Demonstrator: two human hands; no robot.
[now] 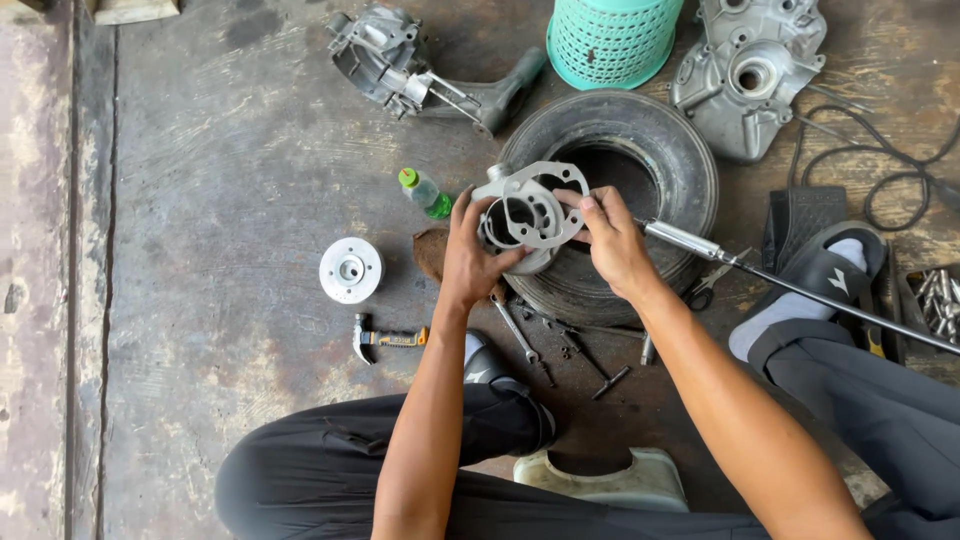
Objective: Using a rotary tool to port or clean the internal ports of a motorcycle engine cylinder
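Head view, and what are you sitting on?

— Bare concrete floor (pixel 220 230), grey, stained and scuffed, with a seam running down its far left side. I take the black rubber tyre (pixel 640 150) lying flat on it as my landmark.

And your hands?

— Both hover over the tyre's near left edge. My left hand (pixel 470 255) has its grip wrapped around a grey cast-metal cylinder (pixel 500 225), round and hollow. My right hand (pixel 612 240) has its grip pinching a thin, flat grey gasket (pixel 545 200) with a big round hole and small lobed ears; it lies against the cylinder's top face.

What lies about the tyre?

— Left of it, a small clear bottle (pixel 424 192) with a green cap, and farther left a pale round metal hub (pixel 351 269). Beyond it, a teal lattice basket (pixel 610 40), with rough grey engine castings either side. Nearer me, a hammer (pixel 385 338) and a spanner (pixel 518 335). A slim chrome rod (pixel 790 285) runs off from its right edge, past my black slide sandal (pixel 830 265).
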